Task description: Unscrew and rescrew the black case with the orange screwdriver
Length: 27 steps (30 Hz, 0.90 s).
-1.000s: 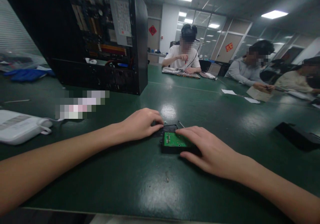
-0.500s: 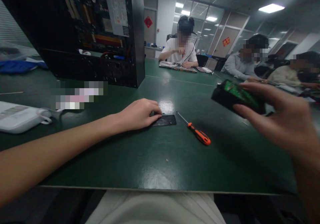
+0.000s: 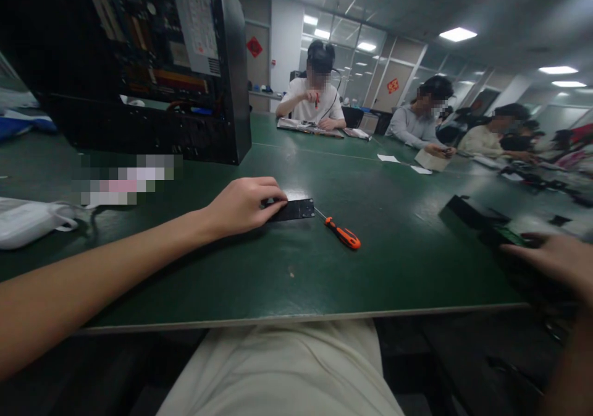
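My left hand (image 3: pixel 252 203) is closed on a flat black rectangular plate (image 3: pixel 301 209), pinching its left part between thumb and fingers at the tabletop. Just right of the plate lies a screwdriver (image 3: pixel 343 233) with an orange and black handle, its shaft tip close to the plate's right end. Far to the right, my right hand (image 3: pixel 556 258) has its fingers around a black part with a green circuit board (image 3: pixel 509 235), low over the table and partly hidden by the hand. Beside it is another black boxy piece (image 3: pixel 466 211).
An open black computer case (image 3: pixel 231 82) with its inner boards showing stands at the left. In front of it is a white pouch-like object (image 3: pixel 32 221). Co-workers sit across the green table (image 3: pixel 208 298), with papers (image 3: pixel 421 170) near them. Dark parts (image 3: pixel 551 184) lie at the right.
My right hand has moved right and down with the black part, to beside other dark pieces. My view has turned right. The left hand stays on the black plate.
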Each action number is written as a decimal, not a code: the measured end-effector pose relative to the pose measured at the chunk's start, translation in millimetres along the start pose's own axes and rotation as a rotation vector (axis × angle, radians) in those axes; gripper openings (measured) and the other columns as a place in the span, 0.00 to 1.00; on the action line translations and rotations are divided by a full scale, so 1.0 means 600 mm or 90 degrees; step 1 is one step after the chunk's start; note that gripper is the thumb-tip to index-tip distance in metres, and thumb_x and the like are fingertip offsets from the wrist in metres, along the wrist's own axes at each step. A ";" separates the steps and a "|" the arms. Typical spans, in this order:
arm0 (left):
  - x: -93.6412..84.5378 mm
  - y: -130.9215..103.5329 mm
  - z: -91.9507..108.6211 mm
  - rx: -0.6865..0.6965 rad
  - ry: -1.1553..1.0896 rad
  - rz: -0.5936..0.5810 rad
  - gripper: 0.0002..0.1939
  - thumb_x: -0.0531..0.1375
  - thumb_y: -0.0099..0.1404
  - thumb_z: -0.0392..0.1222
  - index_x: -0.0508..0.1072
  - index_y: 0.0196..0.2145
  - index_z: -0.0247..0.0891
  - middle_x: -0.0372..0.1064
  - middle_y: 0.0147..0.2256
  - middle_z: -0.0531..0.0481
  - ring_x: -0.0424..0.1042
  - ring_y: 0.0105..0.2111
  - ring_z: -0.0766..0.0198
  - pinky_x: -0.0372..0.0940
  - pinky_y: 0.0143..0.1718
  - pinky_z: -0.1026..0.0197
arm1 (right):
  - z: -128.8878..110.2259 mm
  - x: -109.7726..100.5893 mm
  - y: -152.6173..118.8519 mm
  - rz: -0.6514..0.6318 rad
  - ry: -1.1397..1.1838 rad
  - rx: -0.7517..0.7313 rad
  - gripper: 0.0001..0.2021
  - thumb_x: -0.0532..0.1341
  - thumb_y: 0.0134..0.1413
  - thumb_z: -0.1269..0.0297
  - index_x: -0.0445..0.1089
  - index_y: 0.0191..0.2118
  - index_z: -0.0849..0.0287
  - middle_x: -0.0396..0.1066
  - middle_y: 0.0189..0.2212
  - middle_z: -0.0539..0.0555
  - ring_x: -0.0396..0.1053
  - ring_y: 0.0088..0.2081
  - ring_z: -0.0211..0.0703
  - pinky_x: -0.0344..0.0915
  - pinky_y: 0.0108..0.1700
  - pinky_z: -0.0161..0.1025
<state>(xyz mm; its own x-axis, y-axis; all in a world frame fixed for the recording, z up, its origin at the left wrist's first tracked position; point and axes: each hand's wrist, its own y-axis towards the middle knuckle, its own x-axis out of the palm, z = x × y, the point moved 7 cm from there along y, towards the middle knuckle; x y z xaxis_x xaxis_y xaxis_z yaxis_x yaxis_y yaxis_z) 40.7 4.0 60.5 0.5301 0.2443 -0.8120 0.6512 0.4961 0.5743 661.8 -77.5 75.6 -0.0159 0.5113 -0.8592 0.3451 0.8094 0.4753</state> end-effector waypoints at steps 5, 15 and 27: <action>0.002 -0.001 0.019 0.021 -0.059 0.024 0.11 0.59 0.73 0.40 0.82 0.43 0.36 0.78 0.41 0.44 0.78 0.40 0.59 0.71 0.43 0.60 | -0.068 -0.011 -0.027 -0.020 0.005 0.044 0.18 0.78 0.37 0.48 0.77 0.19 0.56 0.70 0.16 0.64 0.64 0.14 0.50 0.56 0.20 0.47; -0.036 -0.021 0.109 0.302 0.071 0.210 0.05 0.64 0.71 0.37 0.80 0.43 0.39 0.81 0.36 0.47 0.78 0.33 0.62 0.71 0.36 0.61 | -0.582 0.013 -0.181 -0.428 0.559 -0.380 0.32 0.53 0.71 0.41 0.64 0.69 0.57 0.70 0.62 0.64 0.75 0.54 0.49 0.73 0.56 0.48; -0.058 -0.037 0.162 0.426 0.088 0.301 0.09 0.67 0.69 0.36 0.77 0.47 0.35 0.79 0.34 0.47 0.76 0.32 0.61 0.75 0.35 0.60 | -0.705 0.034 -0.274 -0.686 0.663 -0.491 0.26 0.50 0.76 0.51 0.64 0.69 0.58 0.76 0.40 0.53 0.72 0.40 0.40 0.72 0.44 0.38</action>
<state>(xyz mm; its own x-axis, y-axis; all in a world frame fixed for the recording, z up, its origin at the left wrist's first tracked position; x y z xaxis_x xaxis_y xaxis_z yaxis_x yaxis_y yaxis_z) 60.6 -96.2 86.0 0.7863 0.4241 -0.4493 0.5843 -0.2742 0.7638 207.6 -77.9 60.1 -0.6003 -0.6249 -0.4992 -0.7373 0.6742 0.0427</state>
